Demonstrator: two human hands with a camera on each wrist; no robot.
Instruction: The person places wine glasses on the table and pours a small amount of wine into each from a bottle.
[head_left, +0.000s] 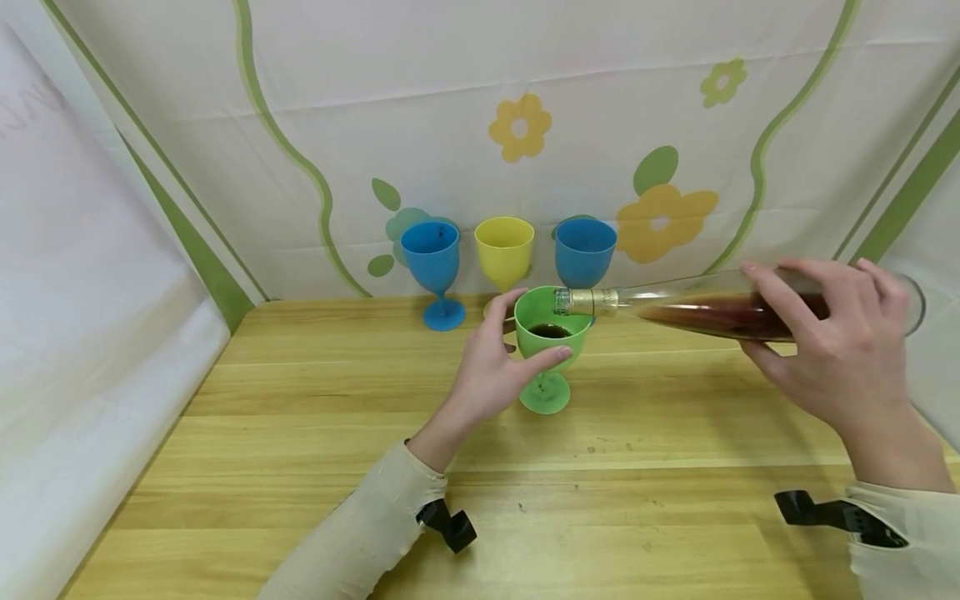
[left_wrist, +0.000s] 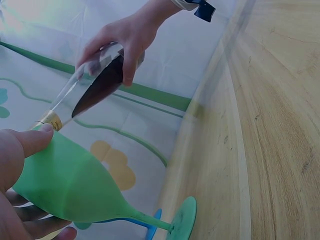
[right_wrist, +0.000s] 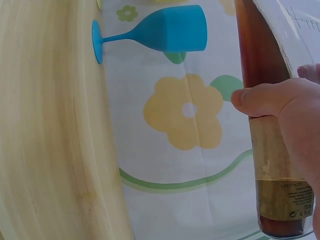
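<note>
**Open near side, crowded back edge**

The near half of the table point(head_left: 525, 517) lies bare, wide enough for a hand to pass from either side. Behind, three goblets stand in a row against the cloth backdrop point(head_left: 465, 100): a blue goblet point(head_left: 432, 271), a yellow goblet point(head_left: 504, 254), another blue goblet point(head_left: 585, 252). The green goblet point(head_left: 550, 354) and the tilted bottle point(head_left: 697, 310) over it block the middle right.

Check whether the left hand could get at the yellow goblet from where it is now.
Probably yes, once free: the left hand grips the green goblet, and the yellow goblet stands just behind with bare table between.
</note>
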